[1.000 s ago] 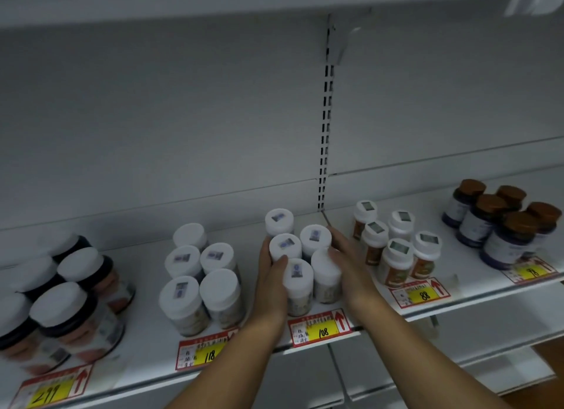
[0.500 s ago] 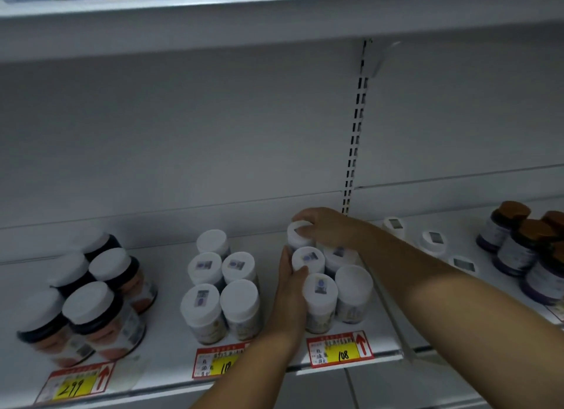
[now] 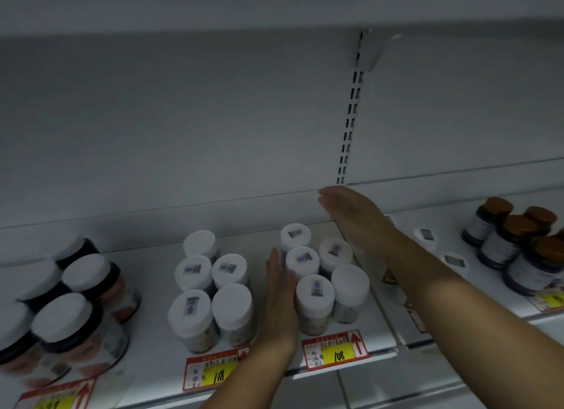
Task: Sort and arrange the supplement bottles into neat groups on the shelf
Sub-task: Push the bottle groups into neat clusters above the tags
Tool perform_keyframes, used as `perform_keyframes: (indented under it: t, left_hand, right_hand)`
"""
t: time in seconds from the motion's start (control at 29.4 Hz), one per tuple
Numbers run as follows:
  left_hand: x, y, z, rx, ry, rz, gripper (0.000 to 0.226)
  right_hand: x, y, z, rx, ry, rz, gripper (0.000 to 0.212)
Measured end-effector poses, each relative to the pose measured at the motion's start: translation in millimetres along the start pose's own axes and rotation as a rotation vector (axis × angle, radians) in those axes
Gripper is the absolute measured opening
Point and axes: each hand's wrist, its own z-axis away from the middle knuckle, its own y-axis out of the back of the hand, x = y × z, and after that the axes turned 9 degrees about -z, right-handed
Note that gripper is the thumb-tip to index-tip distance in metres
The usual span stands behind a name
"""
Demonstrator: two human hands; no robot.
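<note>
White-capped cylindrical plastic supplement bottles (image 3: 314,295), five, clustered on grey metal shelf (image 3: 146,289); left hand (image 3: 280,298) flat against them, right hand (image 3: 354,216) spread above.

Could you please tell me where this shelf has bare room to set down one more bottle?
Free: the shelf strip between the dark-banded jars and the 118 group, and behind every group. Crowded: the gap between the white-capped groups, filled by the left hand.
</note>
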Motion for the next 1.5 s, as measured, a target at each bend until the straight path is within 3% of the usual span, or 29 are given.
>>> perform_keyframes:
  t: [0.07,0.14,0.27,0.34,0.41,0.48,0.58,0.75,0.85,0.92,1.05,1.36,1.5]
  left_hand:
    - [4.1,1.5,23.0,0.092,-0.102,-0.120,0.046]
    - [15.9,0.5,38.1,0.158,-0.281,-0.061,0.050]
    - [42.3,-19.8,48.0,-0.085,-0.210,0.069,0.042]
    - [40.4,-42.4,73.2,-0.126,-0.344,0.033,0.050]
    - [33.7,-63.8,90.0,-0.163,-0.289,0.045,0.047]
    - [30.5,-92.9,79.3,-0.168,-0.197,0.039,0.048]
    - [28.1,-137.4,56.2,-0.096,-0.130,0.002,0.047]
    - [19.5,-174.3,9.7,0.166,-0.051,-0.021,0.054]
    - [16.4,-179.4,-13.6,0.106,-0.019,0.071,0.049]
    - [12.2,-182.2,-16.6,0.055,-0.057,0.158,0.042]
    - [10.5,-192.0,-17.1,0.002,-0.062,0.181,0.051]
    - [2.0,-195.3,-22.1,0.032,-0.030,0.154,0.053]
    - [1.5,-192.3,-22.9,-0.003,-0.037,0.222,0.053]
  right_hand:
    - [-7.0,12.3,32.9,0.097,0.015,-0.161,0.023]
    - [-7.3,21.6,62.8,0.189,0.018,-0.250,0.020]
    - [11.6,53.8,97.4,0.544,0.131,-0.285,0.023]
    - [33.1,76.9,104.4,0.699,0.153,-0.358,0.022]
    - [59.0,98.4,103.6,0.778,0.110,-0.420,0.021]
    - [85.6,117.5,94.8,0.715,0.025,-0.466,0.021]
    - [114.6,139.7,74.8,0.471,-0.153,-0.576,0.021]
    - [131.4,139.6,69.0,0.125,-0.212,-0.522,0.028]
    - [130.0,132.2,72.0,0.029,-0.215,-0.576,0.036]
    - [128.6,128.7,73.3,0.029,-0.206,-0.595,0.032]
    - [131.3,126.7,75.8,0.058,-0.167,-0.575,0.027]
    - [137.6,118.5,78.1,0.119,-0.182,-0.703,0.039]
    - [136.5,127.7,77.5,0.103,-0.186,-0.613,0.036]
